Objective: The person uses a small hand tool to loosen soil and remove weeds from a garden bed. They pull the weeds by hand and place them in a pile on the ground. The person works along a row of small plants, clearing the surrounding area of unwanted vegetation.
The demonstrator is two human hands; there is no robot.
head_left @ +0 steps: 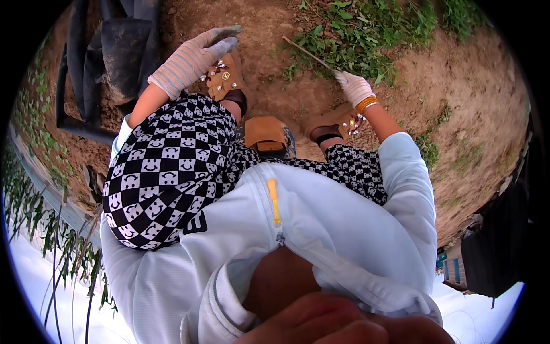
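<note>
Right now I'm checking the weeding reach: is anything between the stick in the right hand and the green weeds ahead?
Nothing visible. The right hand grips the thin stick, whose tip already reaches the green weeds; only bare soil lies around it.

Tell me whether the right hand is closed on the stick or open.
Closed: the gloved right hand wraps its fingers around the stick, which juts out toward the weeds.

Knit cloth gloves on left hand (192,57) & right hand (354,87) (matt), rough wood stick (309,54), crumbly soil (487,92).
</note>
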